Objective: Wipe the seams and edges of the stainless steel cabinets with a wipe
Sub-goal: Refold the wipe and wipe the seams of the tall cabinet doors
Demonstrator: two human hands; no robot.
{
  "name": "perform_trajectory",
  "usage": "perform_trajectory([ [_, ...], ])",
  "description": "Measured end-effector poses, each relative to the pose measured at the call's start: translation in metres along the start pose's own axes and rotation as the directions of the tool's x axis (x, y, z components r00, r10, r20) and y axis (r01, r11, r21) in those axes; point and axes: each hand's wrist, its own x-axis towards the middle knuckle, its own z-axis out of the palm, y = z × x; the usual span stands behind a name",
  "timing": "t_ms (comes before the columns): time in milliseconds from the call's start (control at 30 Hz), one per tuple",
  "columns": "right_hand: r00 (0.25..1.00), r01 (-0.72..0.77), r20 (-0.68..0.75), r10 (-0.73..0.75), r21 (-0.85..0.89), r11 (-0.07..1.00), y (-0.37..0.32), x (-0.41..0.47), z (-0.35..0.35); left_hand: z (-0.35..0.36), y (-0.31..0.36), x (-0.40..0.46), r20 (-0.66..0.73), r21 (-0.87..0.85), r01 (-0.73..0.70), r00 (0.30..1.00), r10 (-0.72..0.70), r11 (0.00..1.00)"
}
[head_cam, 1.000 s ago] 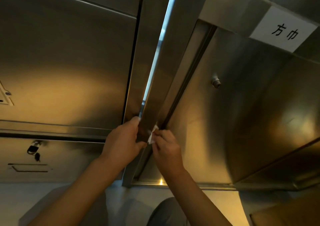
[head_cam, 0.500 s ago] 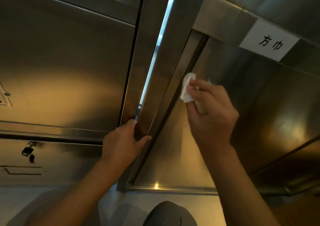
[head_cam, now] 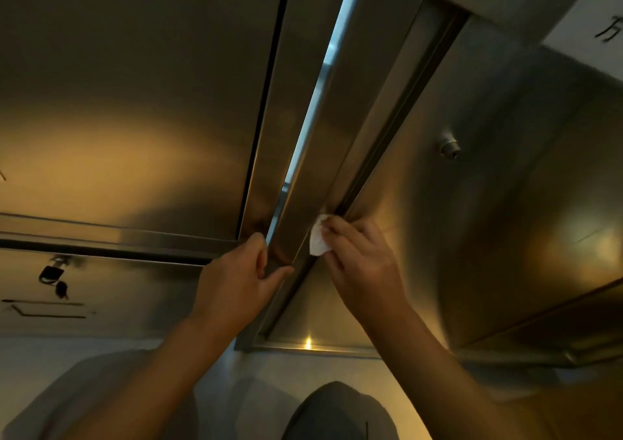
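Head view: a wall of brushed steel cabinets fills the frame under warm, uneven light. A large door panel takes up the left; below it a lower panel carries a small dark padlock with something hanging under it. Between the left panel and a vertical steel post runs a narrow gap showing bright bluish light. Right of the post a dark seam slants down beside the right door, which bears a round lock. A white label with black characters is cut off at the upper right corner. A grey-clad knee shows at the bottom edge.

The left hand grasps the post's lower part, fingers curled around its left edge and thumb lying across its front face. The right hand pinches a small, crumpled white wipe at its fingertips and presses it against the lower end of the seam, where post and right door meet. The hand covers part of the wipe.
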Motion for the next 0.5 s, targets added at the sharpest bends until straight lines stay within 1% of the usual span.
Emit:
perform_trajectory([
  [133, 0.997, 0.011, 0.08, -0.014, 0.03, 0.999, -0.008, -0.035, 0.041, 0.019, -0.024, -0.008, 0.056, 0.051, 0.064, 0.996, -0.067, 0.997],
  [300, 0.972, -0.009, 0.234, 0.002, 0.028, 1.0, -0.011, -0.08, 0.095, 0.034, -0.048, -0.017, 0.095, 0.082, 0.083, 0.991, -0.091, 0.993],
  [400, 0.944, 0.007, 0.329, -0.009, 0.007, 1.0, -0.017, -0.103, 0.12, 0.039, -0.052, -0.02, 0.11, 0.039, 0.104, 0.988, -0.108, 0.994],
  [500, 0.93, 0.022, 0.366, -0.024, 0.01, 1.0, -0.02, -0.116, 0.135, 0.041, -0.05, -0.021, 0.108, 0.018, 0.116, 0.987, -0.118, 0.993],
])
